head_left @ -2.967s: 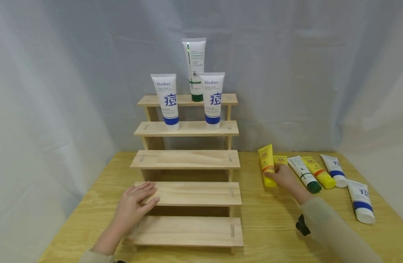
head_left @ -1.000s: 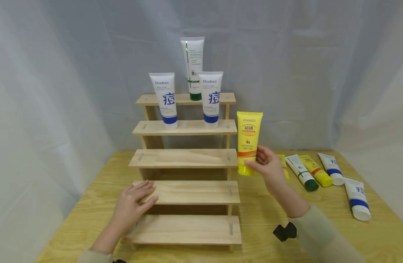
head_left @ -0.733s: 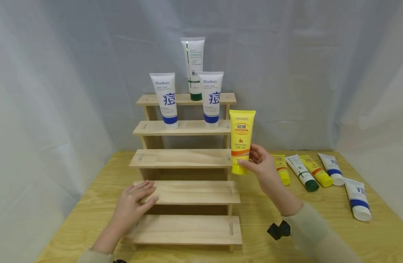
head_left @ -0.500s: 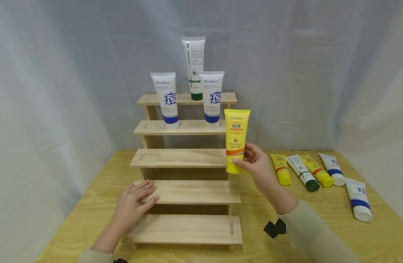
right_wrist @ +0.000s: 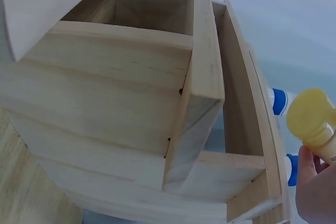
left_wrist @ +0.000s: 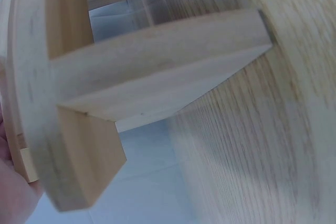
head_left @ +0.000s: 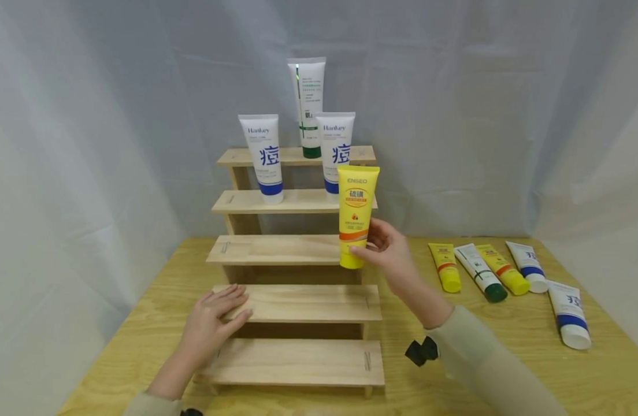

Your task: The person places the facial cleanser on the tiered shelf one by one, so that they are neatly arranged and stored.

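My right hand [head_left: 394, 257] pinches a yellow squeeze tube [head_left: 357, 202] near its cap, thumb in front and fingers behind. The tube stands upright, cap down, in front of the right part of the wooden step rack's middle shelf [head_left: 282, 249], and overlaps a white-and-blue tube [head_left: 336, 138] in the head view. In the right wrist view its round yellow cap [right_wrist: 308, 115] shows above my fingers. My left hand [head_left: 212, 318] rests with extended fingers on the left end of the second-lowest shelf [head_left: 308, 303]. The left wrist view shows mostly the rack's side frame [left_wrist: 157, 51].
Another white-and-blue tube [head_left: 262, 156] stands on the second shelf from the top. A white-and-green tube [head_left: 308, 104] stands on the top shelf. Several tubes lie on the table at right, including a yellow one [head_left: 445, 267] and a white-and-blue one [head_left: 568, 315]. A grey-white curtain [head_left: 454, 115] hangs behind.
My right hand has lifted the yellow tube off the table at right, turned its label forward and carried it left to the rack. My left hand has stayed in place.
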`<state>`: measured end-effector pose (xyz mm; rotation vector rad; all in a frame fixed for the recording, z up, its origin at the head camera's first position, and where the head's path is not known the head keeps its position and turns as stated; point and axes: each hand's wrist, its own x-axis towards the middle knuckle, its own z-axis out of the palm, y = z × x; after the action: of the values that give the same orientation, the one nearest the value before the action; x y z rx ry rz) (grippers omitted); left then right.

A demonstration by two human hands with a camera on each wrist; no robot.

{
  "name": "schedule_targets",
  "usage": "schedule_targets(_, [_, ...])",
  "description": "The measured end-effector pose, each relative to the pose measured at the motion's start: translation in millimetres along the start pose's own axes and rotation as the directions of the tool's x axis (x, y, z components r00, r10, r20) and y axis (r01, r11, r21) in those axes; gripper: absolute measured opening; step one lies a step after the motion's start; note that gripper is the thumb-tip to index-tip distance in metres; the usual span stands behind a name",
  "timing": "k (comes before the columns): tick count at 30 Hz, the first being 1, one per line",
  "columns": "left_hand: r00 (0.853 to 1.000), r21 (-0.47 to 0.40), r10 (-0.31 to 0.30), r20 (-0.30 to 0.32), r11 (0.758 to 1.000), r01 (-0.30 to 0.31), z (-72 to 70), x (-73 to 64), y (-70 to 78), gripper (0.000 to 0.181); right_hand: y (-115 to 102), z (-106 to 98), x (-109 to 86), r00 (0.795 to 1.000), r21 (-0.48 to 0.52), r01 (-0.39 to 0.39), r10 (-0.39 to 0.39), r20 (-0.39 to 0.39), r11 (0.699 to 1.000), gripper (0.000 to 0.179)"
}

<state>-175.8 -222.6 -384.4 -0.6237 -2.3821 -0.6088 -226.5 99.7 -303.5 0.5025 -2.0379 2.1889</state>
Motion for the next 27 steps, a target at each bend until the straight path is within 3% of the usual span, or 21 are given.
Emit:
schedule_targets(13, [1.000, -0.007, -0.018, 0.010, 1.000, 0.018, 0.3, -0.4, 0.1, 0.033, 0, 29, 14.8, 0.995, 0.011, 0.071, -0.071, 0.074, 0.997, 0.053])
schedule_targets(27, [1.000, -0.006, -0.008, 0.004, 1.000, 0.008, 0.8, -1.2, -1.6, 0.033, 10, 65, 28.2, 0.992, -0.053, 0.064, -0.058, 0.114, 0.997, 0.053])
